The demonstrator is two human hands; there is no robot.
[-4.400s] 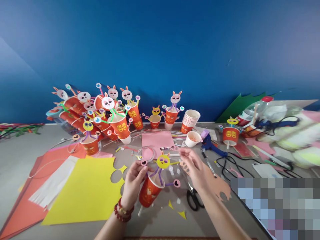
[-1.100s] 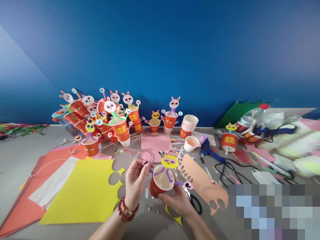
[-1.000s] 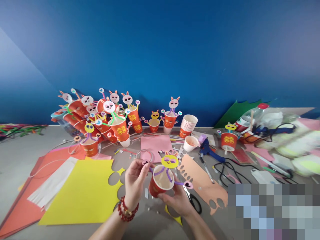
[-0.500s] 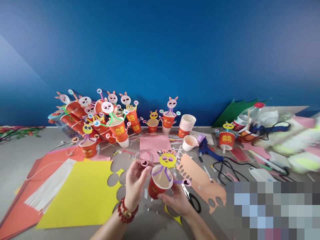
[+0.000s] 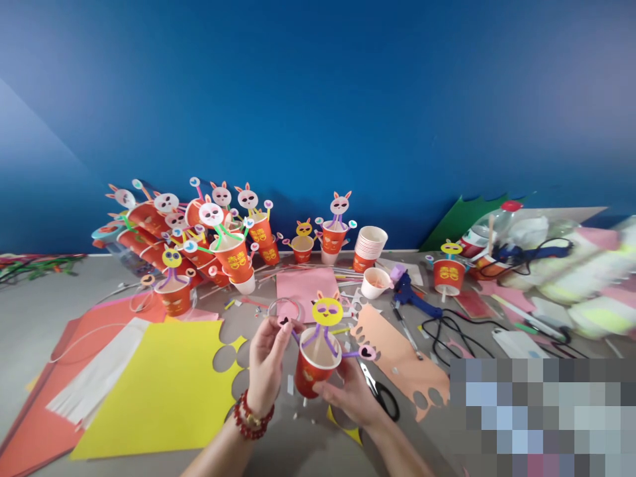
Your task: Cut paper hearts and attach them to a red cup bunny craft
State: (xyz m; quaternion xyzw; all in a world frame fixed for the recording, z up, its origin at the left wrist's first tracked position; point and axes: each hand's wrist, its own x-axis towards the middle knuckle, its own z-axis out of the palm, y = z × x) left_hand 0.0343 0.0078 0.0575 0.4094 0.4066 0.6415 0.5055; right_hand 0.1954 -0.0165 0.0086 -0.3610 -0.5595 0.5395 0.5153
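Red cup (image 5: 309,379) between two hands.
Left hand (image 5: 265,354) pinches a pink disc (image 5: 284,321); right hand (image 5: 356,396), nearer, clasps the cup.

Held cup (image 5: 309,372): red outside, printed in gold; white inside.
Face (image 5: 327,311): yellow, its eyes patched in purple.
Stems (image 5: 328,339): purple.
Bracelet (image 5: 250,419): dark red beads, broken by gold.
Sheet (image 5: 159,384): plain yellow.
Wall (image 5: 318,99): deep blue.

The scissors (image 5: 376,386) lie right of the held cup (image 5: 309,376); the cup stack (image 5: 370,250) (left of the glue gun (image 5: 416,301)) stands behind.
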